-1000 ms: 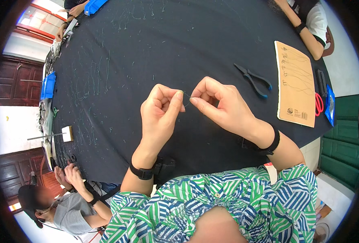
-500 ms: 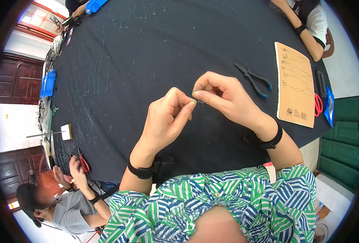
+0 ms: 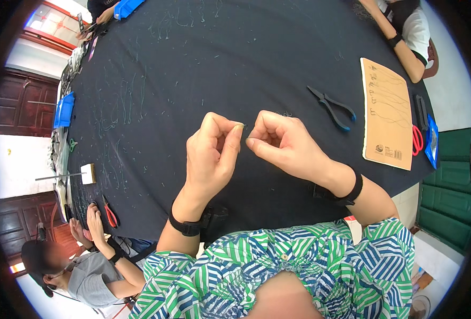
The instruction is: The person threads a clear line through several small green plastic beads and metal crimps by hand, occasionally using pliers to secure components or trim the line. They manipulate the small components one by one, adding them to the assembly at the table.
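My left hand (image 3: 214,151) is closed in a pinch above the black cloth, and a tiny greenish bit of thread (image 3: 245,125) shows at its fingertips. Just to its right, my right hand (image 3: 288,142) is pinched too, thumb against curled forefinger. Whatever lies between its fingertips is too small to make out. A narrow gap parts the two hands. Behind my right knuckles, a little heap of thin, curly strands (image 3: 285,114) lies on the cloth, partly hidden. Pliers with blue-tipped dark handles (image 3: 331,108) rest to the right of it, jaws toward the far left.
A brown cardboard-like sheet (image 3: 387,114) with dark strands on it lies at right, beside red-handled scissors (image 3: 417,141) and a blue packet (image 3: 431,141). Long green threads (image 3: 124,98) and clippings cover the black cloth (image 3: 219,69) at left. Co-workers sit around the table.
Both hands have drawn slightly nearer me, the left also shifting left. The small heap of strands now shows behind my right hand. At left, the co-worker's raised hand has lowered.
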A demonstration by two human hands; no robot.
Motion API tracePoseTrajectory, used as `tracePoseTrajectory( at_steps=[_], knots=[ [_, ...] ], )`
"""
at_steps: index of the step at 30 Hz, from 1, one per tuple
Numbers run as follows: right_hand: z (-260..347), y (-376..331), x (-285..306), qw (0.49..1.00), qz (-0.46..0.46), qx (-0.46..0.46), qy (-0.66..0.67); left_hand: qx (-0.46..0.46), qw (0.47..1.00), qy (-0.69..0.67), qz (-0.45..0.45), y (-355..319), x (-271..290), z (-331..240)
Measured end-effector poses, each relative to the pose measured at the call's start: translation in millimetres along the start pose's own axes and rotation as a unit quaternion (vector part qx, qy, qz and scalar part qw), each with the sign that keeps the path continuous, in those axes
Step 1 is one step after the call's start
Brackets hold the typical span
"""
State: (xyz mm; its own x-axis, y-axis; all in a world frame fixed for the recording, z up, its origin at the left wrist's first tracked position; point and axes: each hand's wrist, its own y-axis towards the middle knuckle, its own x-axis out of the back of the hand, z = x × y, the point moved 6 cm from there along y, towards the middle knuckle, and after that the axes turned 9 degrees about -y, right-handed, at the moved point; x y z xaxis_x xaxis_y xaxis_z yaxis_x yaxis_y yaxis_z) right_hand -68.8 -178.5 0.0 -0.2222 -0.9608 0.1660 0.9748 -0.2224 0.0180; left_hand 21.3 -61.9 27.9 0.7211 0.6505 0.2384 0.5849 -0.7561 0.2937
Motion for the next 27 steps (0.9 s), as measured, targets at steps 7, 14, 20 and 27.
tracePoseTrajectory(
  at_steps=[7, 14, 20, 27],
  knots=[
    [21.8, -2.5, 11.0, 0.976, -0.072, 0.099, -0.18, 0.014, 1.0, 0.008, -0.012, 0.7, -0.4, -0.9],
    [41.8, -5.9, 13.3, 0.897, -0.122, 0.266, -0.332, 0.03, 0.998, 0.056, 0.02, 0.4, -4.9, 1.3],
    [34.4, -0.6, 25.0, 0.931, -0.11, 0.212, -0.276, 0.029, 0.997, 0.039, 0.062, -0.2, -10.3, 0.8],
    [0.7, 7.9, 27.4, 0.997, -0.04, -0.001, -0.06, -0.015, 0.997, 0.047, 0.062, -0.9, -9.4, -6.2]
  ],
)
